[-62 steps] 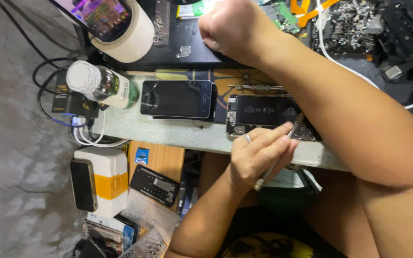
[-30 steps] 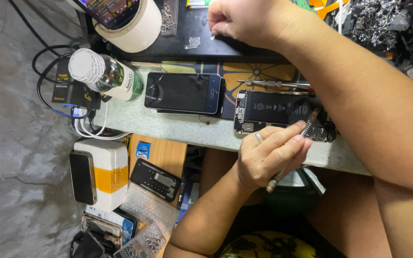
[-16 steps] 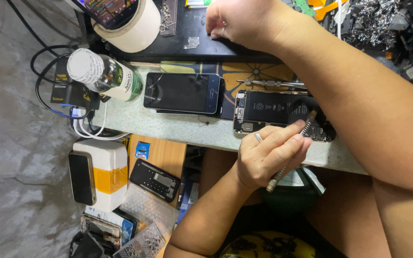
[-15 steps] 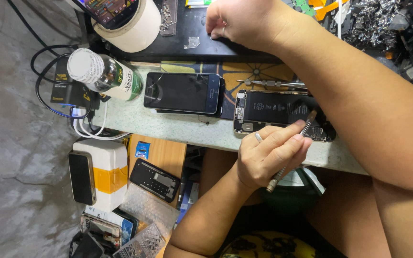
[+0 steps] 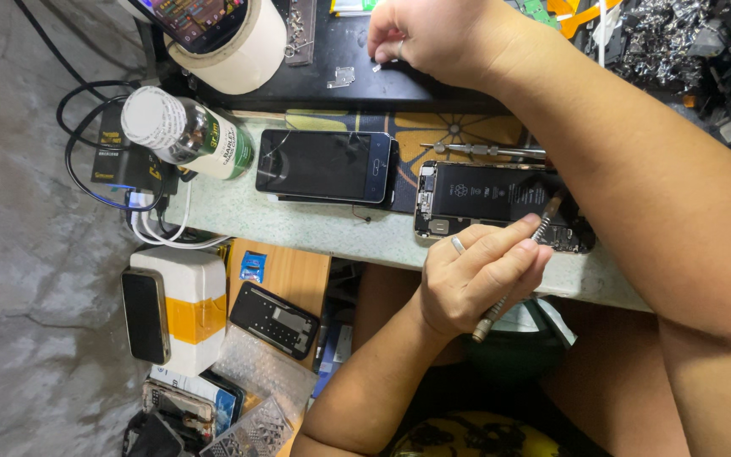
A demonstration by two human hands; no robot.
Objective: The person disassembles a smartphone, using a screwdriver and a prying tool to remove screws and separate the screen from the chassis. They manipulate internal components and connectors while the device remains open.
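"While the left hand (image 5: pixel 480 279) works, what is in it?"

"Its fingers are clamped on a slim metal screwdriver (image 5: pixel 488 322); the tip rests on the opened smartphone with a black battery (image 5: pixel 484 193), which lies at the near edge of the pale speckled bench (image 5: pixel 340 233)."

"And the right hand (image 5: pixel 433 34)?"

"Fingers bunched together over the black work mat (image 5: pixel 357 59); whether they pinch anything cannot be told; a dark-screened phone (image 5: pixel 323 165) lies beside the opened one."

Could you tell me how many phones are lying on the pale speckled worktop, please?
2: a closed phone beside the bottle, and an opened phone under the left hand's screwdriver. None seems hidden there.
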